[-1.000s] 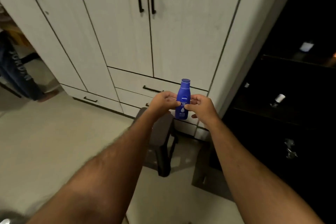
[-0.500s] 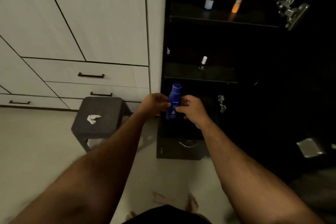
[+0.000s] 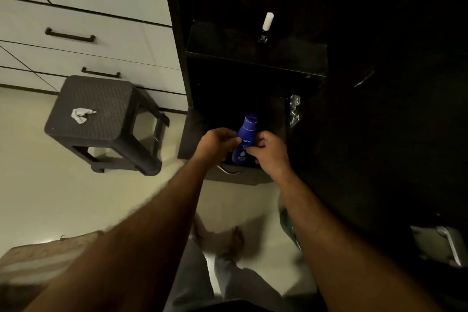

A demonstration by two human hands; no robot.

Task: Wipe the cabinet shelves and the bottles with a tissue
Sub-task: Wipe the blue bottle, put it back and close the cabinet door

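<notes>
i see a dark stool [image 3: 101,106] on the pale floor [image 3: 50,197] with a crumpled tissue [image 3: 81,115] on top; a white-capped bottle [image 3: 266,28] stands on the dark cabinet shelf [image 3: 228,48].

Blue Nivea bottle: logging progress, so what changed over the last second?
Both hands, left hand and right hand, carried the blue Nivea bottle from the white drawers to the dark cabinet's lower shelf. Grip unchanged; tissue stays on the stool.
</notes>
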